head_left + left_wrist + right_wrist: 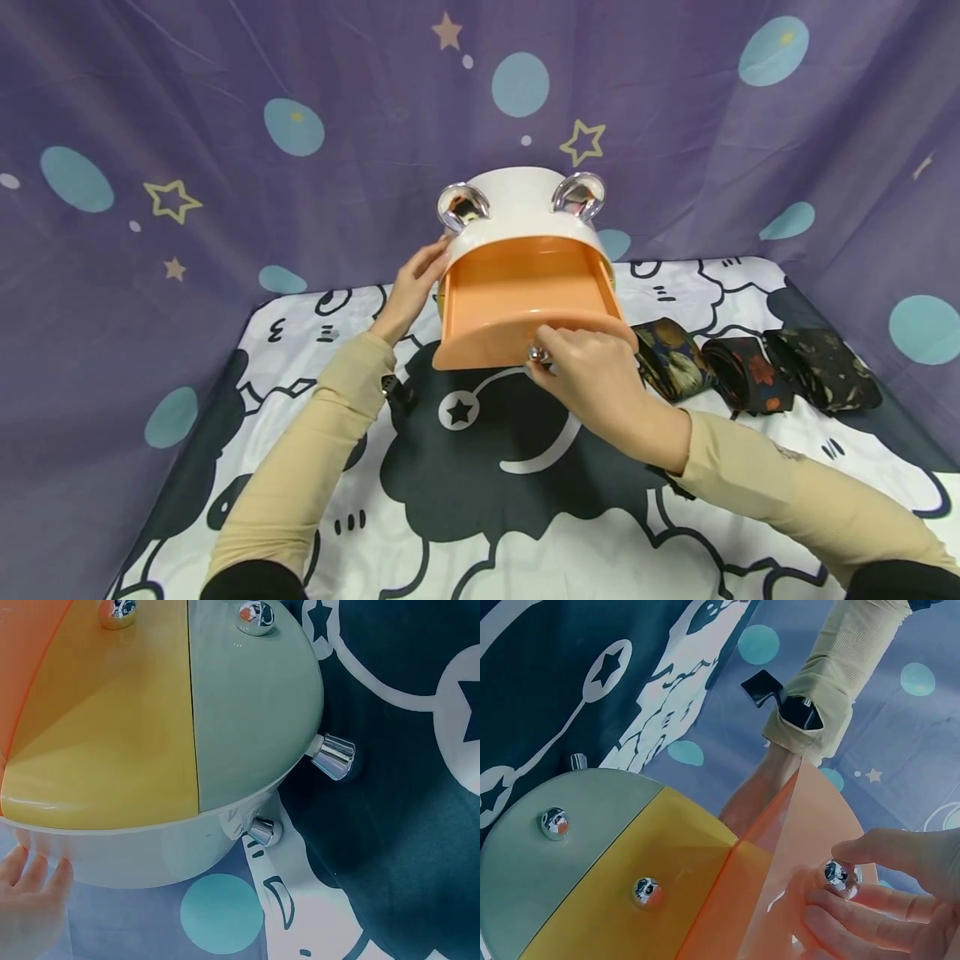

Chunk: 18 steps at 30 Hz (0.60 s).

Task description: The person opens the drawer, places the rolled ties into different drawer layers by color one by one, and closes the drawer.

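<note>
In front of the white cabinet (517,204), the printed cloth (570,567) lies nearest me, with my beige sleeves (288,483) stretched over it towards the cabinet. At the cabinet's front, my right hand (600,387) has thumb and fingers together, clamped on a silver knob (537,355). That knob sits on the orange drawer (525,283), which stands out from the cabinet, its visible floor bare. Below it on the cabinet's face are a yellow drawer (105,735) and a green drawer (251,712), both closed. On the cabinet's left side, my left hand (416,283) rests its extended fingers against the shell. Right of the cabinet lie three dark patterned rolls (675,358), probably fabric, though I can't be sure. Two silver ear-like pieces (463,207) top the cabinet, and a purple curtain (375,67) hangs behind it.
</note>
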Available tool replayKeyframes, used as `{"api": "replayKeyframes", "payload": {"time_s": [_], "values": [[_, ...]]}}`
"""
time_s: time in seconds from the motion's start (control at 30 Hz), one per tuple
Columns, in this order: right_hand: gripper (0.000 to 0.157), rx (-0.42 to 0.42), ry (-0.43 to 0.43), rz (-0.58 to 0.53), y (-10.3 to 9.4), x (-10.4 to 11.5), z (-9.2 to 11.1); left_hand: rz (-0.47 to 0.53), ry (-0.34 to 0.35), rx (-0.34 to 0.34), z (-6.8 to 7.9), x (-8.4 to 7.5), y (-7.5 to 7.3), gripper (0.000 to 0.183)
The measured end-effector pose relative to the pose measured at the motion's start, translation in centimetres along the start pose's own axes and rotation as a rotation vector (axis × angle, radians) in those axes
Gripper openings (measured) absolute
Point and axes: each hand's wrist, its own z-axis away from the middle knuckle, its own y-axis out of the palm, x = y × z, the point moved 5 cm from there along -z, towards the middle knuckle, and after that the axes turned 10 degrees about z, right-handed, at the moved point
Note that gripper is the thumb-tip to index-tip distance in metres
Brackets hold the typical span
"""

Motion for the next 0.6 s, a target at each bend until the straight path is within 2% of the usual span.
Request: {"api": "replayKeyframes", "payload": {"time_s": [0.6], "values": [[0.028,0.025,-0.011,-0.014,0.03,0.22,0.49,0.006,0.007,-0.012,-0.24,0.08,-0.04,0.044]]}}
